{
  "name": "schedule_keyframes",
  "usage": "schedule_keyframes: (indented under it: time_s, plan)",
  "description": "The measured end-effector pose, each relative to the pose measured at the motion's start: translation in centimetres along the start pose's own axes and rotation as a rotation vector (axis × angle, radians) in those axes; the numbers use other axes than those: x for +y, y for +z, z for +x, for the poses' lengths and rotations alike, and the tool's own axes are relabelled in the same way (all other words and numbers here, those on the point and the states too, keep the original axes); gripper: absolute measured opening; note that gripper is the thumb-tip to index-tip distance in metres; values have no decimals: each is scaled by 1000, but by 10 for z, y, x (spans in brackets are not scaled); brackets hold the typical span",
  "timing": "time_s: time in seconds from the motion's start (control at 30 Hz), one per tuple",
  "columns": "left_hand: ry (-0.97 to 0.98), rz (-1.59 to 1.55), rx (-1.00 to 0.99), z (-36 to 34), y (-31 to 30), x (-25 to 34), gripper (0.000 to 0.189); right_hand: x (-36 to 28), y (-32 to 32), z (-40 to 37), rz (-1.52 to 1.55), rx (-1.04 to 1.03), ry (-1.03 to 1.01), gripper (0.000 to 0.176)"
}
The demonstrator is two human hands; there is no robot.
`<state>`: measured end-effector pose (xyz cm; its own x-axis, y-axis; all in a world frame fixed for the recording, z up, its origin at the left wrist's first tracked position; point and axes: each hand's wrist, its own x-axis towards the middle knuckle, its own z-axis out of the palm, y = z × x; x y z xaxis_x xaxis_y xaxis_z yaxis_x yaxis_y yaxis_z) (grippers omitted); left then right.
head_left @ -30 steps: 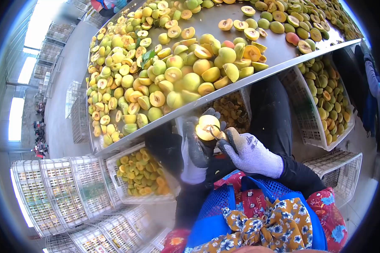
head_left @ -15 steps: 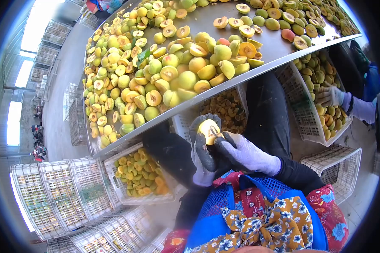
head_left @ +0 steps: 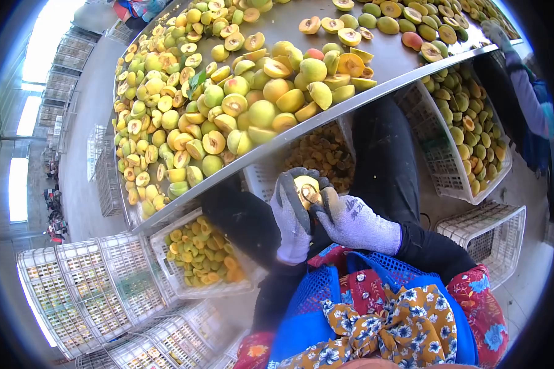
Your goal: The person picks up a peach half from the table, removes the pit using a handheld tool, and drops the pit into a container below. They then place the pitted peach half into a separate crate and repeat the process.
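Note:
My left hand, in a lavender glove with dark grey coated fingers, is wrapped round a halved yellow peach, cut face up with the stone showing. My right hand, gloved the same way, is closed against the right side of that half. Its thumb and fingers pinch a small, thin, dark curved tool, mostly hidden, at the stone. Both hands are above my lap, just short of the metal table. Beneath them a white crate holds cut fruit pieces.
Whole and halved peaches are heaped on the table. Crates of fruit stand at left and right. An empty white crate lies at lower right, stacked crates at lower left. A co-worker's gloved arm reaches over the table at right.
My left fingers have closed further round the peach half, and my right hand has come in tighter against it. The co-worker's hand has moved from the right crate up to the table.

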<state>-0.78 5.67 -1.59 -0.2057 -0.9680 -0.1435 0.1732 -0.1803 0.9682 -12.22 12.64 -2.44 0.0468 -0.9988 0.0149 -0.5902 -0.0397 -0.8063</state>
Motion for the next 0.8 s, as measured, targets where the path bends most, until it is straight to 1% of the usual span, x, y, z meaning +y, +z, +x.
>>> schedule_keyframes:
  time_s: [0.03,0.13,0.23,0.27,0.33,0.37,0.4,0.43,0.5,0.53,0.63,0.73,0.8]
  plan:
    - [-2,-15,8,1,1,-1,44,0,-1,1,-19,9,-25,36]
    - [-23,-45,27,0,1,-6,42,-9,-15,4,83,-141,93,35]
    - [-21,-189,17,-4,4,-11,40,-7,-22,11,508,-153,107,34]
    - [5,-152,18,-4,6,-13,39,-10,-32,11,750,-370,371,33]
    - [60,-77,18,-4,8,-15,37,-8,-30,9,596,-285,300,34]
    - [24,-61,5,-2,6,-15,36,-5,-28,8,518,-245,263,34]
    - [-11,-45,-8,1,3,-15,35,-1,-21,8,242,-176,158,35]
    - [-47,-29,-24,2,2,-15,35,0,-18,4,187,-165,169,35]
    - [-50,-81,15,2,6,-12,34,-5,-18,3,73,-137,188,36]
    - [-57,-108,37,0,9,-10,34,-5,-14,1,56,-76,146,37]
    - [-72,-108,99,-2,11,-9,34,-7,-10,-2,15,-28,101,37]
    - [-78,-184,77,-5,9,-10,35,-9,-17,2,50,-121,140,36]
    - [-62,-159,22,-7,5,-12,35,4,-6,0,215,-75,78,38]
